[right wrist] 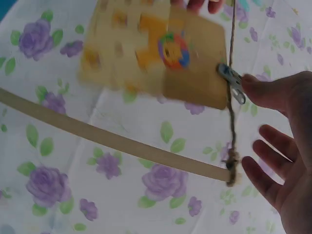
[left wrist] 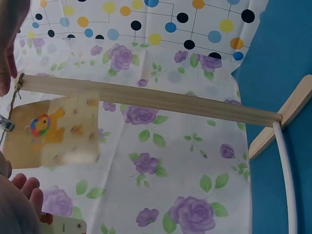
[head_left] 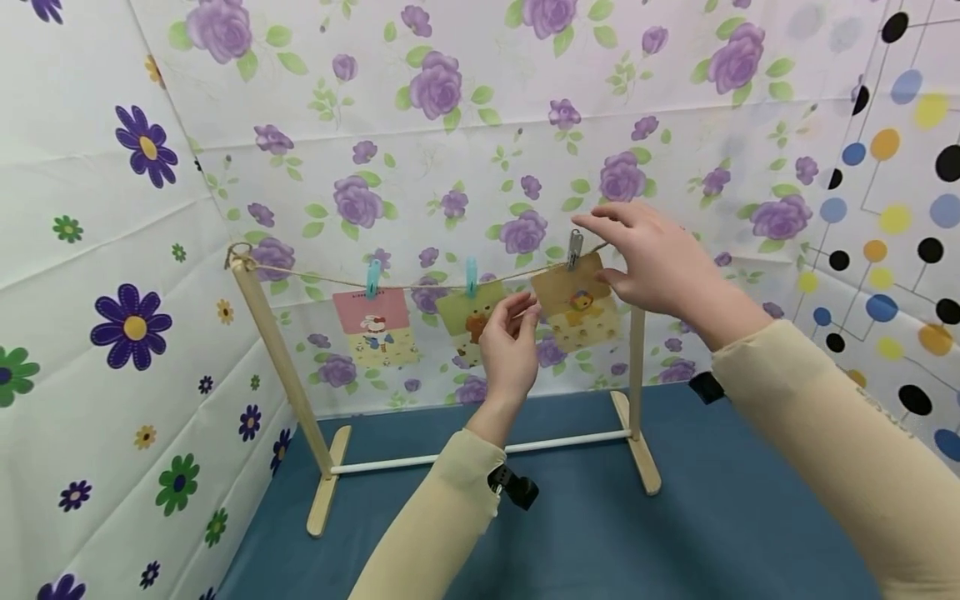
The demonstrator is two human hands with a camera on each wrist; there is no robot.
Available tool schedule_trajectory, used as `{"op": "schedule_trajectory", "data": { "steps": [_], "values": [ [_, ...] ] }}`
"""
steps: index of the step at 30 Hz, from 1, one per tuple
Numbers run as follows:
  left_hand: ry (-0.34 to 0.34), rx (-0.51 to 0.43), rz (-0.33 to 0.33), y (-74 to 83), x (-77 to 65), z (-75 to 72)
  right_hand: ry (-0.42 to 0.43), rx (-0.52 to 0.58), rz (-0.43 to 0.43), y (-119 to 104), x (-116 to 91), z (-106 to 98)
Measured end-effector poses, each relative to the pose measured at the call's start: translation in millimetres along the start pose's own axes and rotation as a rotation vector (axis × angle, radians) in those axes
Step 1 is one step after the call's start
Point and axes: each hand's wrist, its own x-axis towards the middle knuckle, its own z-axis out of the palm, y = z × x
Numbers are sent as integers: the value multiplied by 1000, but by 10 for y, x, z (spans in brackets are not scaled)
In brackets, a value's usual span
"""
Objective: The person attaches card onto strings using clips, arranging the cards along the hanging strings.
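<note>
A brown and yellow card point(head_left: 558, 292) with a lion on it hangs from a twine line point(head_left: 311, 277) by a silver metal clip point(head_left: 574, 248). My right hand point(head_left: 652, 262) is beside that clip with its fingers spread; in the right wrist view the thumb point(right wrist: 265, 91) lies right at the clip's end. Nothing sits within its fingers. At the card's left edge is my left hand point(head_left: 510, 354), its fingers loosely bent and holding nothing. It partly covers a green card point(head_left: 459, 312) with a bear, hung by a teal clip point(head_left: 471, 277).
A pink card point(head_left: 375, 312) hangs farther left under another teal clip point(head_left: 372, 279). The twine spans two wooden posts point(head_left: 281, 367) on flat feet, joined low down by a white rod point(head_left: 390, 462). The stand rests on a blue surface point(head_left: 585, 533) before a flowered backdrop point(head_left: 465, 167).
</note>
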Motion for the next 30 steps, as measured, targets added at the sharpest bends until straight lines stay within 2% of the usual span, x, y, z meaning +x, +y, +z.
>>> {"op": "schedule_trajectory", "data": {
  "steps": [5, 10, 16, 23, 30],
  "values": [
    [-12, -54, 15, 11, -108, -82, 209, 76, -16, 69, -318, 237],
    [-37, -60, 26, 0, -246, -206, 292, 129, 3, 152, -635, 492],
    [-110, 53, 31, -122, -390, -411, 313, 177, 3, 230, -892, 776],
    [-174, 194, 47, -366, -565, -711, 306, 230, 69, 191, -1131, 1062],
    [-249, 319, 97, -596, -770, -985, 241, 300, 130, 126, -1448, 1416]
  ]
}}
